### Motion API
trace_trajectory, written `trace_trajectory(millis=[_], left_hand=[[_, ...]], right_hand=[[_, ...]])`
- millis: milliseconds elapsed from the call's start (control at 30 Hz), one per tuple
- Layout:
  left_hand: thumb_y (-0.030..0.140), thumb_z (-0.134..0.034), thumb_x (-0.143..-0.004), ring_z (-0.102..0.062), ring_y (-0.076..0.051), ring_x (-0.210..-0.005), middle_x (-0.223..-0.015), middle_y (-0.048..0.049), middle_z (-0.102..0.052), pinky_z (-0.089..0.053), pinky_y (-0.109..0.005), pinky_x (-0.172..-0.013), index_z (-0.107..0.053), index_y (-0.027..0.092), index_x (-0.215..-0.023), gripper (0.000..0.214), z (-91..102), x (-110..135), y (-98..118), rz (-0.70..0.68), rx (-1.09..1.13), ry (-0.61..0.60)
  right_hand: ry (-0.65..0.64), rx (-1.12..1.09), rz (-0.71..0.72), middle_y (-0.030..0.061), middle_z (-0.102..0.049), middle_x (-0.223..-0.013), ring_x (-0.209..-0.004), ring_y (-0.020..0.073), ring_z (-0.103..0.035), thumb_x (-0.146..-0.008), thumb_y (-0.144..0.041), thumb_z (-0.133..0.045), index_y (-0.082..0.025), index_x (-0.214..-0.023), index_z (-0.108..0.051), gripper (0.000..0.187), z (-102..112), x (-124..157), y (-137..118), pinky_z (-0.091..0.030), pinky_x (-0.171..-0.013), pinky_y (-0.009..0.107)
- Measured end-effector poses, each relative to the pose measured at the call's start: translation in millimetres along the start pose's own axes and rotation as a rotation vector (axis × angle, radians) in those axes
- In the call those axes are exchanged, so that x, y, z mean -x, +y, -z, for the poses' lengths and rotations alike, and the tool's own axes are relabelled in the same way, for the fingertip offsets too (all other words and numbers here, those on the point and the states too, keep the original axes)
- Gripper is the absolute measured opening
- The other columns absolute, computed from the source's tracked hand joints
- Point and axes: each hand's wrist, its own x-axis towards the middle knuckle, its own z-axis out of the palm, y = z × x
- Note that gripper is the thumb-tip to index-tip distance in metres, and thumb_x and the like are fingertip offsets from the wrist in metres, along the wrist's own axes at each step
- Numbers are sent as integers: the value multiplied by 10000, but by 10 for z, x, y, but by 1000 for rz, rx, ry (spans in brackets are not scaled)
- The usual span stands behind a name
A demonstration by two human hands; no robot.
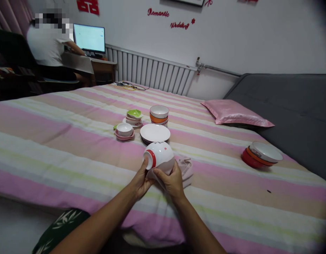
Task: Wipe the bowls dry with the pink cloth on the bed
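A white bowl (161,153) with a red foot ring is tipped on its side between my hands, its base turned to the left. My left hand (142,180) grips it near the foot. Around the lower right side, my right hand (173,180) presses a pale pink cloth (186,168) against the bowl; part of the cloth trails onto the bed. Just beyond the bowl lies a stack of white plates (155,132). Behind it stand stacked bowls (159,112), white and orange. Small white bowls (124,129) sit in pink dishes to the left, near a green leaf-shaped dish (134,113).
Striped bedding (73,141) covers the bed. On the right are stacked red, orange and white bowls (260,155), with a pink pillow (237,112) behind. Cables (130,85) lie at the far edge. A person (48,46) sits at a desk with a monitor (89,38).
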Motion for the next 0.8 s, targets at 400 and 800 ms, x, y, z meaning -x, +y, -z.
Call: trace_trajectory(millis=[400, 800], left_hand=[[509, -497, -902, -656, -289, -1070, -1103, -172, -708, -439, -457, -1047, -454, 81, -1385, 647, -63, -8, -6, 54, 172, -45], [513, -558, -873, -573, -313, -1197, -1230, -197, -642, -350, -457, -1100, -432, 82, -1402, 694, -31, 43, -80, 160, 149, -322]], right_hand=[[-72, 10, -65, 87, -759, -798, -671, 212, -689, -524, -296, -871, -119, -815, -738, 366, -25, 12, 190, -557, -640, 306], [-135, -124, -167, 91, -754, -769, -666, 231, -694, -490, -246, -876, -121, -764, -756, 324, 136, -4, 24, -574, -651, 326]])
